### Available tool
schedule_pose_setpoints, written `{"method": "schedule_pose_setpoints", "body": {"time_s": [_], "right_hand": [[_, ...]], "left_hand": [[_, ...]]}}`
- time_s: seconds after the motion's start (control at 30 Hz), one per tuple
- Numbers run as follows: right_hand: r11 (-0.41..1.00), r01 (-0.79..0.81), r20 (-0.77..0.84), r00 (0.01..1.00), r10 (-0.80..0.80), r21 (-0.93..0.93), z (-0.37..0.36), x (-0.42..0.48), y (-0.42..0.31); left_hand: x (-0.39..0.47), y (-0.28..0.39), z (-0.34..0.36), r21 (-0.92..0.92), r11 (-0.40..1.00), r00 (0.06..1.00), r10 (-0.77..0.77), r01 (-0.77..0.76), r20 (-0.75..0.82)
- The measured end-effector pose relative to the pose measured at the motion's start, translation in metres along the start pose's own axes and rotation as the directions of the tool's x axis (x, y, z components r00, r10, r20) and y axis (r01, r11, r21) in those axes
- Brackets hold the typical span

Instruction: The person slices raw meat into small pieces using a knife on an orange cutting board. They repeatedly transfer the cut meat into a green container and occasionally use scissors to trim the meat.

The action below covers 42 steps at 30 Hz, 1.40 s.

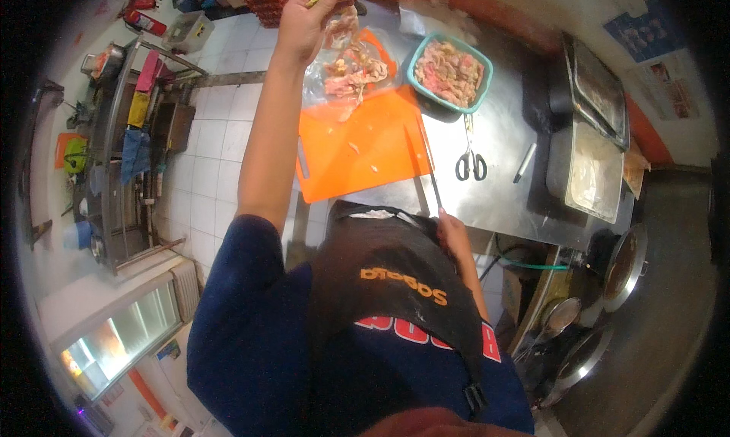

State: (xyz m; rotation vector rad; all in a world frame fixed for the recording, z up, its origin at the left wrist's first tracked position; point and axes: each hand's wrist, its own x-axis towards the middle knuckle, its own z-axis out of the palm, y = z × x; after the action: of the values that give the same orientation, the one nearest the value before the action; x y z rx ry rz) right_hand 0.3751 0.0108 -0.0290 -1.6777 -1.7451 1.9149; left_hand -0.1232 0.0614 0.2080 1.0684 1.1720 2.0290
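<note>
My left hand (308,26) is raised at the top of the view, its fingers closed around a limp piece of raw meat (341,24) with yellowish fat. Below it, more raw pieces (356,75) lie on a clear plastic bag (313,86) at the far end of the orange cutting board (365,152). Small scraps dot the board. Down by the apron, my right hand (453,232) grips the handle of a knife (428,149), whose long blade lies along the board's right edge. A turquoise basin (412,75) heaped with raw meat (447,75) stands to the right.
Black-handled kitchen scissors (471,163) and a marker (524,162) lie on the steel table (502,203). Metal food pans (593,175) line its right side. Woks (624,269) sit lower right. On the left stand a metal rack (122,152) with hanging cloths and a fire extinguisher (147,22).
</note>
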Motion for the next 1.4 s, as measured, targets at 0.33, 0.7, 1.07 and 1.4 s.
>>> {"method": "schedule_pose_setpoints", "body": {"time_s": [0.33, 0.7, 1.07, 1.4], "right_hand": [[1.000, 0.003, 0.023, 1.000, -0.003, -0.013, -0.002, 0.011, 0.000], [0.955, 0.295, 0.070, 0.954, -0.293, -0.021, -0.009, 0.024, 0.020], [0.899, 0.405, 0.184, 0.909, -0.375, -0.167, -0.026, 0.027, 0.004], [0.904, 0.140, 0.309, 0.951, -0.009, -0.404, -0.003, 0.009, -0.060]], "left_hand": [[-0.011, 0.085, 0.055, -0.186, 0.976, 0.987, 0.132, -0.113, 0.096], [-0.212, 0.033, -0.008, -0.305, 0.941, 0.960, -0.210, 0.147, -0.184], [-0.282, -0.091, 0.008, 0.927, 0.257, 0.954, -0.192, 0.275, -0.230], [-0.315, -0.110, -0.016, 0.910, 0.097, 0.910, -0.149, 0.404, -0.388]]}}
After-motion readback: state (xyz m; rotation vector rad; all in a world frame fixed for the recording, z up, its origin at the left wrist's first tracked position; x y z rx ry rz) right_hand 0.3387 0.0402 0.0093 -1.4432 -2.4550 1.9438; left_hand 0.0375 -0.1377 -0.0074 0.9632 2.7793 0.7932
